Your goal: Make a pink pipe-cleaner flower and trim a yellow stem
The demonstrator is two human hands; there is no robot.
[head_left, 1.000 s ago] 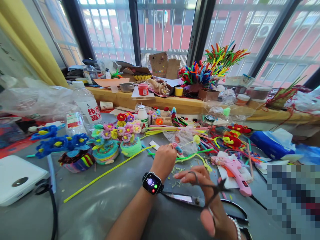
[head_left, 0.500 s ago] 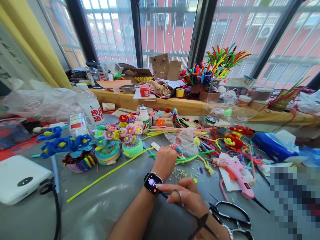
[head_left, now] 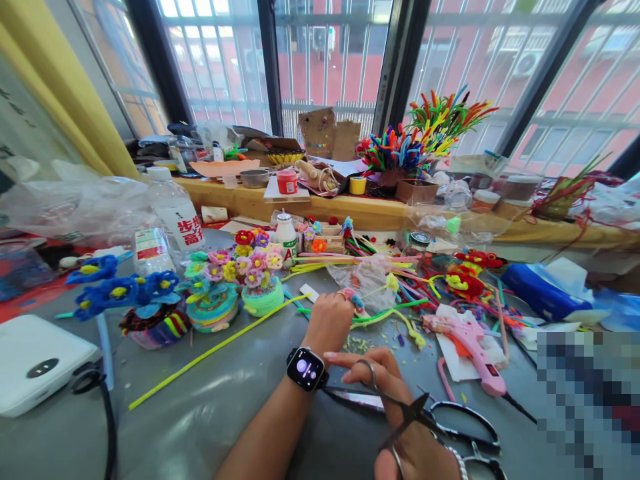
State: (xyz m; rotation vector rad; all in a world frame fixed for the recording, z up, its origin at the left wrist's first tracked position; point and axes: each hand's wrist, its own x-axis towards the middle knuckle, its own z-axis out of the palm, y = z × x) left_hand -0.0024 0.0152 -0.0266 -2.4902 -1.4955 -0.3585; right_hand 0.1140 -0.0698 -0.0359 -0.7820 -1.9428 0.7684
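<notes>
My left hand [head_left: 329, 320] is closed in a fist on a small pipe-cleaner piece with pink and blue fuzz [head_left: 354, 300], resting on the grey table [head_left: 210, 407]. A smartwatch [head_left: 306, 369] sits on that wrist. My right hand [head_left: 395, 400] grips a pair of small black scissors [head_left: 400, 417] with fingers through the handles, just right of the watch. A second, larger pair of scissors [head_left: 450, 417] lies flat on the table under and beside that hand. Green fuzz trimmings [head_left: 357, 344] lie between the hands.
Pipe-cleaner flower pots [head_left: 213, 293] and blue flowers [head_left: 120, 293] stand at left, by a water bottle [head_left: 175, 213]. A long yellow-green stem [head_left: 210, 350] lies across the table. A pink glue gun [head_left: 473, 347] lies at right. A white device [head_left: 35, 363] sits far left.
My right hand with the small scissors swung left toward the watch, then back a little right. The left hand has stayed in place.
</notes>
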